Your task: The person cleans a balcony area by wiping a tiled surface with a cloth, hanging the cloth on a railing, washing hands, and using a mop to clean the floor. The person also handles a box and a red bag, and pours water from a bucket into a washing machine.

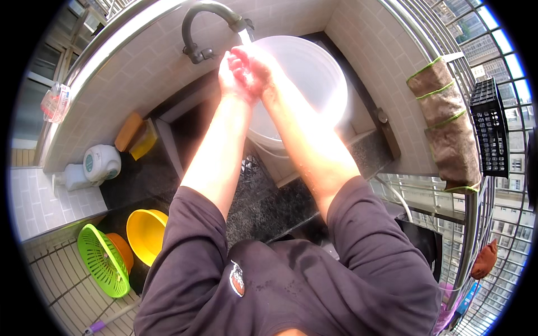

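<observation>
Both of my hands are together under the curved grey faucet (214,8), with a bright stream of water (244,37) falling onto them. My left hand (231,82) touches my right hand (262,69), and their fingers curl and overlap. No object shows between them, though glare washes out the fingers. Just beneath and to the right, a large white plastic tub (309,80) stands in the tiled sink, partly hidden by my right forearm. Drops of water cling to that forearm.
Left are white plastic bottles (101,161), a yellow cloth (144,140), a yellow basin (146,235) and a green colander (98,260). A dark stone edge (269,214) lies before me. Right, a brown towel (445,126) hangs on a rail beside a black crate (489,126).
</observation>
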A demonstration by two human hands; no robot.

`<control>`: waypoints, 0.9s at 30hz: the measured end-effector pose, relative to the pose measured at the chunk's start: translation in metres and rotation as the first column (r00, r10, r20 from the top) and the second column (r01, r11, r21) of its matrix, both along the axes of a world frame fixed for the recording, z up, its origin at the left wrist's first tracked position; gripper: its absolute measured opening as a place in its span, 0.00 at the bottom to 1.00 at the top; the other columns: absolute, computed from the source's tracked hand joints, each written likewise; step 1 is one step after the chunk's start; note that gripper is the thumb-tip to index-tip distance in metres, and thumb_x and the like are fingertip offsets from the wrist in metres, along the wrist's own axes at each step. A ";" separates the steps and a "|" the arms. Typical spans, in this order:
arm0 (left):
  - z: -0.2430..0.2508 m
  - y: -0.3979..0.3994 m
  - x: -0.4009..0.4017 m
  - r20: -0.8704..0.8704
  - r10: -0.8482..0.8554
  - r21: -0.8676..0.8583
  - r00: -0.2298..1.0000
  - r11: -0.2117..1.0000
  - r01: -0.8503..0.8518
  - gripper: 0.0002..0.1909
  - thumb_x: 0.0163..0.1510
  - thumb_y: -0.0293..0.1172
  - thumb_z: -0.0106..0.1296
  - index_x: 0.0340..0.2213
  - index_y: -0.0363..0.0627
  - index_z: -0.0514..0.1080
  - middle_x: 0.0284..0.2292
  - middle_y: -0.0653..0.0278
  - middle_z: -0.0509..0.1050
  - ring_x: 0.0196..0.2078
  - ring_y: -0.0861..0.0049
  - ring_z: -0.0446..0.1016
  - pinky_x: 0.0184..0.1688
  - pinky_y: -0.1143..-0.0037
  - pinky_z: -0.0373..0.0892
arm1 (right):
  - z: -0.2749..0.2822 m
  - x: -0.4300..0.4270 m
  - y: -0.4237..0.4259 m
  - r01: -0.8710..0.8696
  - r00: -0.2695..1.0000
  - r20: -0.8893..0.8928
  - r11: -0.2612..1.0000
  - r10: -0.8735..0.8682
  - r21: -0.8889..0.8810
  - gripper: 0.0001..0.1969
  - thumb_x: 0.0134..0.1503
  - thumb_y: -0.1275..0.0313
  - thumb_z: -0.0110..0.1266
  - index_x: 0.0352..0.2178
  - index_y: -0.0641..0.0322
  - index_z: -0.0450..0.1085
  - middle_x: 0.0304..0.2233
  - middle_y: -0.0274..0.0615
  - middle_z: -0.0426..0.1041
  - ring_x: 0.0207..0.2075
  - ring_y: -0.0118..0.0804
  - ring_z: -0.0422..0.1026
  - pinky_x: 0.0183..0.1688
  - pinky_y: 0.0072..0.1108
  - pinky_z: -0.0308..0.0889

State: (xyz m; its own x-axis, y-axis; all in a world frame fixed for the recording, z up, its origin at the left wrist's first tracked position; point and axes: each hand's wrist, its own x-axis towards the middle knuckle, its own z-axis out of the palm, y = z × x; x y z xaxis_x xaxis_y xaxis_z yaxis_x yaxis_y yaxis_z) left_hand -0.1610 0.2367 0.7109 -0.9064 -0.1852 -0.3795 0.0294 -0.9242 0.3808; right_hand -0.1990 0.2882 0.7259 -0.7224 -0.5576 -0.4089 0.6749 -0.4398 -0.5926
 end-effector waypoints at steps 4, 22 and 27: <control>-0.013 -0.002 -0.003 -0.092 -0.206 -0.153 0.974 0.970 0.191 0.22 0.59 0.49 0.34 0.39 0.44 0.68 0.34 0.54 0.74 0.35 0.57 0.75 0.41 0.58 0.71 | 0.009 0.017 -0.012 0.584 0.734 -0.664 0.636 -0.146 0.505 0.10 0.57 0.69 0.47 0.36 0.65 0.69 0.32 0.47 0.72 0.29 0.34 0.71 0.31 0.24 0.68; 0.009 -0.087 0.000 0.201 0.088 0.062 0.976 0.993 -0.102 0.28 0.61 0.32 0.32 0.58 0.28 0.45 0.59 0.43 0.49 0.63 0.57 0.48 0.64 0.59 0.45 | -0.022 0.037 0.177 0.768 0.436 -0.572 0.045 0.695 0.639 0.23 0.52 0.61 0.52 0.52 0.45 0.64 0.59 0.48 0.57 0.63 0.53 0.47 0.58 0.61 0.37; 0.000 -0.090 -0.008 0.169 0.064 -0.021 0.983 0.998 -0.061 0.28 0.61 0.32 0.32 0.58 0.29 0.44 0.59 0.44 0.50 0.63 0.57 0.50 0.64 0.60 0.46 | -0.080 0.027 0.215 0.755 0.513 -0.698 0.125 0.499 0.644 0.38 0.51 0.62 0.52 0.62 0.50 0.46 0.62 0.57 0.46 0.65 0.54 0.42 0.61 0.52 0.43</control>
